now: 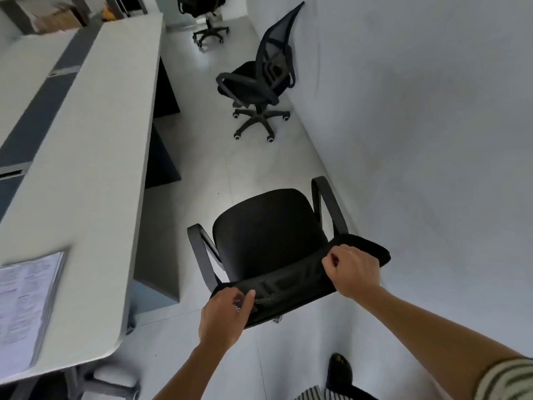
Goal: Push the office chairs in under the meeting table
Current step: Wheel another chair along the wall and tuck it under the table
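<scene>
A black office chair (268, 232) with armrests stands right in front of me, its seat facing away. My left hand (223, 319) grips the left part of its mesh backrest top. My right hand (352, 272) grips the right part of the same backrest. The long white meeting table (86, 168) runs along the left, and the chair stands apart from its edge. A second black mesh chair (259, 85) stands farther ahead against the wall. A third chair (206, 15) is at the far end of the aisle.
A white wall (418, 125) closes the narrow aisle on the right. Dark table supports (161, 168) stand under the table's edge. A clear folder with printed sheets (23, 307) lies on the near table corner. My foot (340, 370) is on the floor behind the chair.
</scene>
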Demonstrator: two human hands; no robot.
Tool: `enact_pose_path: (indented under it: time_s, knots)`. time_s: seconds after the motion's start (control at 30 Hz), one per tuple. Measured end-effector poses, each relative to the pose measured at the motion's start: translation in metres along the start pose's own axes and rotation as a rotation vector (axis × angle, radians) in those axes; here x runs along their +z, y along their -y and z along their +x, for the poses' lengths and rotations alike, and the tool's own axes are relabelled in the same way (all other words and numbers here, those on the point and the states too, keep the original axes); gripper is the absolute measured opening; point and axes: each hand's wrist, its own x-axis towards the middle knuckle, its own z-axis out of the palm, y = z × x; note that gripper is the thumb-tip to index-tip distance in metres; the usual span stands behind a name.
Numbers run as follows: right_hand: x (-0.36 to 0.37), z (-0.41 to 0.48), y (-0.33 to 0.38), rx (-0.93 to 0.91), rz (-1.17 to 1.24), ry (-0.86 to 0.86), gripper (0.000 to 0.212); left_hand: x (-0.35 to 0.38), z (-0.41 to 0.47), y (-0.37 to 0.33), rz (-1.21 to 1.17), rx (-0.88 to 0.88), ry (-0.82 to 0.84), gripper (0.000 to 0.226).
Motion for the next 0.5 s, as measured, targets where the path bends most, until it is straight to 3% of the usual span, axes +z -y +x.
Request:
enact_pose_path:
  time_s: [0.17, 0.5]
  knots:
    - [-0.013, 0.065, -0.035, -0.039, -0.032, 0.052, 0.031, 0.022, 0.034, -0.049, -0.005, -0.057, -0.021, 0.032]
    - [-0.015, 0.170, -0.027, -0.142, -0.040, 0.084, 0.031, 0.016, 0.134, -0.063, -0.019, -0.117, -0.072, 0.035]
